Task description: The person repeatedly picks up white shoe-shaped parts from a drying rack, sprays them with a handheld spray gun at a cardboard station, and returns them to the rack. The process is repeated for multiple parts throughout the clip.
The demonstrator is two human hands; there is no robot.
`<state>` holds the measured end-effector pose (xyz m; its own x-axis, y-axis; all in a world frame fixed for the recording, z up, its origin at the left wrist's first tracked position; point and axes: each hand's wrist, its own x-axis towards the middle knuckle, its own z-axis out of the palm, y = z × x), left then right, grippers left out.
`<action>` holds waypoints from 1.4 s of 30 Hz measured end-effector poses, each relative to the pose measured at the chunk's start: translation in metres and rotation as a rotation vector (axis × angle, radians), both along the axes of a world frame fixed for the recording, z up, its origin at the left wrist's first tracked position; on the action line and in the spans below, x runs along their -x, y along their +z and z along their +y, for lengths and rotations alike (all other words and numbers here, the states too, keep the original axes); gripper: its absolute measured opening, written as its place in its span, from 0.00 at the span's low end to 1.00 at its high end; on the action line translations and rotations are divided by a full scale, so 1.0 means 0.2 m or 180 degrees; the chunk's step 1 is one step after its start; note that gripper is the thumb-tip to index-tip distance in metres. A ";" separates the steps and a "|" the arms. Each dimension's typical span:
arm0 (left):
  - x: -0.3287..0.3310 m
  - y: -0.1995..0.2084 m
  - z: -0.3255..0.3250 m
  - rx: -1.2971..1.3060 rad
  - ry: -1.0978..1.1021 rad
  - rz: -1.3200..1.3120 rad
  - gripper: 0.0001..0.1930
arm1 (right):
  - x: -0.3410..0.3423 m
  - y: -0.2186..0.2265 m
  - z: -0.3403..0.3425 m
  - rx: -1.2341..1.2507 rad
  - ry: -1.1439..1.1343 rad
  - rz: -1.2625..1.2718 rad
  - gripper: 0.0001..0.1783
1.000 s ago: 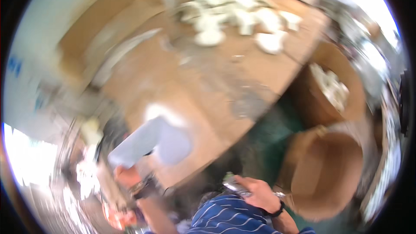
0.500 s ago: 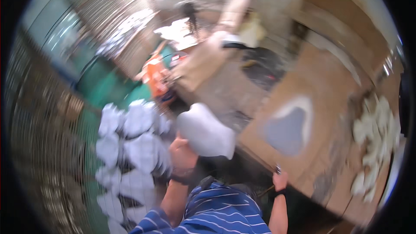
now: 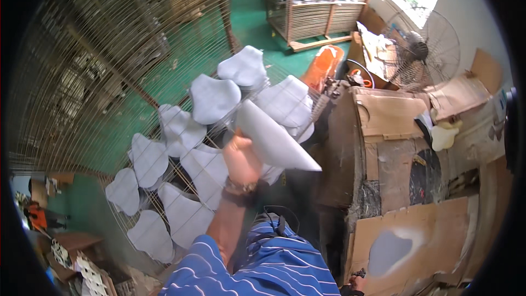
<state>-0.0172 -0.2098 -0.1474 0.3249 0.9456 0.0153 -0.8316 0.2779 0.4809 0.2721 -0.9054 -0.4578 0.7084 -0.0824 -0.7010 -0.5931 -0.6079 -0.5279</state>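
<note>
My left hand (image 3: 243, 160) is closed on the edge of a pale grey, curved pad (image 3: 272, 136), held tilted above a wire rack (image 3: 207, 206). Similar pads, such as one grey pad (image 3: 215, 98), lie in rows and stacks on the rack's wires, under and around that hand. At the lower right, my right hand (image 3: 358, 284) is closed round a small dark metal tool (image 3: 358, 272), whose kind I cannot make out. It is beside the cardboard-covered bench (image 3: 433, 220), where a pad-shaped grey patch (image 3: 389, 252) with a whitish rim shows.
The bench's brown side (image 3: 335, 156) stands right of the rack. Beyond it are an orange object (image 3: 324, 66), a large fan (image 3: 421, 49) and another loaded rack (image 3: 323, 13). Tall wire racking (image 3: 126, 38) rises on the left. A person in orange (image 3: 38, 216) is far left.
My view has swung left, putting the rack of pads ahead of me and the bench to the right. The held pad is now over the rack. My right hand now sits near the lower edge.
</note>
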 end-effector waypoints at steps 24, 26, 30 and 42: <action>1.48 -1.29 0.85 0.2212 0.4049 0.4683 0.33 | -0.06 0.30 0.26 0.0257 -0.0172 0.0319 0.14; 1.44 -1.25 0.83 0.1892 0.4585 0.5286 0.31 | -0.06 0.30 0.28 0.0276 -0.0153 0.0312 0.13; 1.56 -1.19 0.83 0.0647 0.4771 0.6497 0.24 | -0.05 0.27 0.35 0.0292 -0.0059 0.0378 0.11; 1.44 -1.15 0.86 0.2220 0.4752 0.5088 0.17 | 0.02 0.35 0.48 0.0509 0.0043 0.0420 0.07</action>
